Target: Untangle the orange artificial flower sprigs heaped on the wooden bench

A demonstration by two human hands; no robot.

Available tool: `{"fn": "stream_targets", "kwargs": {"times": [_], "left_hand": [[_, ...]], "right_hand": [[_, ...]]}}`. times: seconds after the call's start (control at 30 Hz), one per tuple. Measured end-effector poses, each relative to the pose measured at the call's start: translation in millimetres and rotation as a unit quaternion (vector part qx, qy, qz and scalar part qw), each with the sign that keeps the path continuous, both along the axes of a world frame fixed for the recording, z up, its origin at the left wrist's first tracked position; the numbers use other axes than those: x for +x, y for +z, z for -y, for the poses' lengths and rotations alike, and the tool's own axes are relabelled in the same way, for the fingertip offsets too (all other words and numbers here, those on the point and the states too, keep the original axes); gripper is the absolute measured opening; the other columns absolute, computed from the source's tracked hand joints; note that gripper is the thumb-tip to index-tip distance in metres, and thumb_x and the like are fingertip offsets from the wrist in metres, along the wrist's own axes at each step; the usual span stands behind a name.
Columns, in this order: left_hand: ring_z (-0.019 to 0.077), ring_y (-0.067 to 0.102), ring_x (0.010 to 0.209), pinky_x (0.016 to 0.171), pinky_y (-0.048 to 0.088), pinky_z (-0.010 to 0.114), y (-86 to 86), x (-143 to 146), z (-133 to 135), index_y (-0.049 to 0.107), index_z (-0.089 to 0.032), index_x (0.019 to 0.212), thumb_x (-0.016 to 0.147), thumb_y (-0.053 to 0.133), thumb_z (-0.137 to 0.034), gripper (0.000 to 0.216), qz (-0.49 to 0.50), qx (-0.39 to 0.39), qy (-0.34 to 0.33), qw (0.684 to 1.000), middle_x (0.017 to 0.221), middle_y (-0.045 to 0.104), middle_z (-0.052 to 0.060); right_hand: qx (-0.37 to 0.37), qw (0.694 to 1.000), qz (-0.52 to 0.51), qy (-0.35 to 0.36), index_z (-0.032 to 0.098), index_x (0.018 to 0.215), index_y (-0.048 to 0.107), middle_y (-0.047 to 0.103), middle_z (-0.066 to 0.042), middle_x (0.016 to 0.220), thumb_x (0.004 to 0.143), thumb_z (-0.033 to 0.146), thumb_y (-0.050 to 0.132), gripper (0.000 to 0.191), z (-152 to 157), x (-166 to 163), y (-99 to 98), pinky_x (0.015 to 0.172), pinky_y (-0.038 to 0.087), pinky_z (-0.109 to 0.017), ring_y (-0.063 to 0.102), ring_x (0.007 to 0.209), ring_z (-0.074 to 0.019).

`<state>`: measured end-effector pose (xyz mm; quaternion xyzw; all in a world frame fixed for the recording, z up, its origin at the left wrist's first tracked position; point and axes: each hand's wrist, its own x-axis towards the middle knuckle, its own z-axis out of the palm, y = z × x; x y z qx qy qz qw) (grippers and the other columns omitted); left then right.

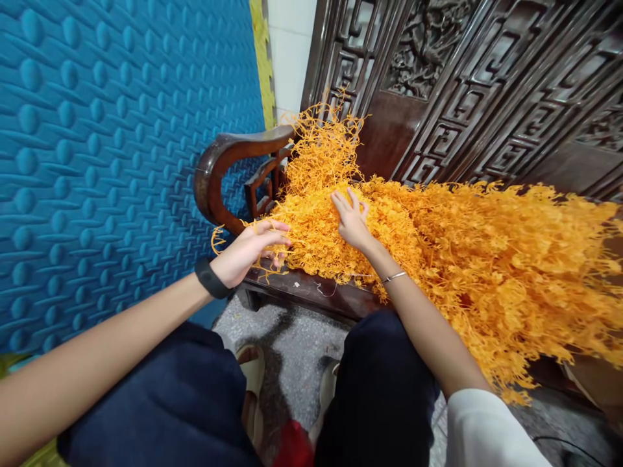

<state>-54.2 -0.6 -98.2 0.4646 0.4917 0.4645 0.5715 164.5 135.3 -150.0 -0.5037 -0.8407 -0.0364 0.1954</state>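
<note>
A large heap of orange plastic sprigs (321,233), with thin branching stems and small tips, covers the seat of a dark wooden bench. My left hand (250,250) is at the heap's left edge, its fingers loosely curled around an orange sprig (219,240). Strands of that sprig stick out on both sides of the hand. My right hand (353,217) rests on top of the heap, fingers spread and bent a little. Whether a small piece lies beneath its fingertips is hidden.
The bench's curved armrest (209,175) rises just left of the heap, and its carved backrest (438,84) stands behind. Bits of thread lie on the front edge (335,298). Blue bumpy foam matting (121,162) fills the left side. My knees are close below the bench.
</note>
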Motion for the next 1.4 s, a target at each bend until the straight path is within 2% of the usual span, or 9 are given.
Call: {"fn": "stream_targets", "kwargs": {"times": [0.13, 0.3, 0.4, 0.53, 0.7, 0.87, 1.1, 1.27, 1.4], "left_hand": [[0.0122, 0.055, 0.07, 0.051, 0.047, 0.021, -0.5, 2.4, -0.5, 0.058, -0.015, 0.094, 0.064, 0.066, -0.021, 0.031, 0.007, 0.009, -0.01, 1.0, 0.079, 0.058, 0.001], [0.0115, 0.055, 0.072, 0.056, 0.046, 0.022, -2.1, 4.0, -1.7, 0.058, -0.014, 0.091, 0.063, 0.071, -0.024, 0.033, 0.008, 0.049, -0.032, 0.998, 0.084, 0.059, 0.002], [0.0119, 0.057, 0.076, 0.063, 0.046, 0.023, -4.0, 4.1, -4.0, 0.058, -0.014, 0.091, 0.063, 0.072, -0.023, 0.033, 0.019, 0.062, -0.021, 0.998, 0.085, 0.061, 0.002], [0.0098, 0.058, 0.076, 0.074, 0.045, 0.024, -4.7, 4.9, -5.3, 0.057, -0.015, 0.096, 0.064, 0.072, -0.018, 0.035, 0.027, 0.072, -0.023, 0.997, 0.082, 0.062, 0.0], [0.0092, 0.056, 0.079, 0.07, 0.047, 0.022, -2.7, 5.9, -3.5, 0.056, -0.016, 0.103, 0.069, 0.07, -0.02, 0.036, 0.057, 0.065, -0.025, 0.996, 0.086, 0.058, 0.0], [0.0099, 0.056, 0.08, 0.064, 0.049, 0.019, 0.2, 7.2, -1.6, 0.059, -0.015, 0.094, 0.08, 0.059, -0.026, 0.018, 0.107, 0.049, -0.002, 0.993, 0.096, 0.059, 0.003], [0.0112, 0.06, 0.069, 0.054, 0.05, 0.022, 4.2, 7.7, 2.5, 0.057, -0.016, 0.099, 0.083, 0.053, -0.027, 0.02, 0.107, 0.012, -0.045, 0.993, 0.089, 0.06, 0.004], [0.0018, 0.035, 0.038, 0.034, 0.016, 0.014, 2.3, 1.1, 1.1, 0.058, -0.017, 0.087, 0.077, 0.06, -0.03, 0.017, 0.028, 0.006, -0.075, 0.997, 0.059, 0.048, -0.004], [0.0018, 0.031, 0.041, 0.037, 0.015, 0.014, 3.0, 2.3, 0.8, 0.055, -0.015, 0.072, 0.076, 0.061, -0.032, 0.019, 0.008, 0.017, -0.074, 0.997, 0.053, 0.038, -0.005]], "right_hand": [[0.02, 1.0, -0.009, 0.004, 0.02, 0.141, 0.029, 0.028, -0.006, 0.149, 0.065, -0.003, 0.034, 0.079, -1.3, 2.6, -0.2, 0.105, 0.014, -0.062, 0.009, 0.14, -0.0276], [0.069, 0.991, -0.112, 0.026, 0.019, 0.11, 0.06, 0.039, -0.01, 0.142, 0.076, 0.01, 0.046, 0.038, 5.2, -1.9, 6.9, 0.104, 0.02, -0.059, 0.023, 0.136, -0.0309], [-0.014, 0.96, -0.259, 0.103, 0.019, 0.087, 0.064, 0.066, -0.009, 0.105, 0.085, 0.031, 0.049, 0.02, 21.1, -11.5, 17.9, 0.095, 0.038, -0.047, 0.055, 0.108, -0.0244], [-0.139, 0.901, -0.351, 0.213, 0.018, 0.076, 0.061, 0.066, -0.003, 0.076, 0.085, 0.043, 0.05, 0.029, 53.3, -29.6, 31.4, 0.074, 0.047, -0.03, 0.061, 0.074, -0.0138], [0.007, 0.9, -0.365, 0.239, 0.019, 0.085, 0.056, 0.059, -0.001, 0.081, 0.082, 0.031, 0.058, 0.012, 84.8, -42.5, 43.4, 0.072, 0.045, -0.027, 0.055, 0.076, -0.0116], [0.013, 0.904, -0.262, 0.338, 0.021, 0.094, 0.059, 0.061, -0.003, 0.088, 0.081, 0.035, 0.061, 0.02, 94.7, -45.9, 45.7, 0.077, 0.045, -0.032, 0.055, 0.082, -0.0147], [0.022, 0.905, -0.249, 0.344, 0.022, 0.092, 0.06, 0.057, -0.004, 0.086, 0.086, 0.026, 0.053, 0.011, 90.8, -49.4, 38.0, 0.079, 0.045, -0.034, 0.053, 0.086, -0.0164], [-0.003, 0.892, -0.329, 0.308, 0.022, 0.084, 0.06, 0.06, -0.002, 0.085, 0.084, 0.029, 0.057, 0.007, 85.6, -40.7, 45.4, 0.079, 0.044, -0.033, 0.054, 0.086, -0.0152], [-0.082, 0.857, -0.442, 0.251, 0.021, 0.074, 0.06, 0.061, -0.001, 0.081, 0.076, 0.028, 0.064, 0.009, 79.1, -36.5, 45.5, 0.074, 0.044, -0.03, 0.056, 0.083, -0.0143]]}}
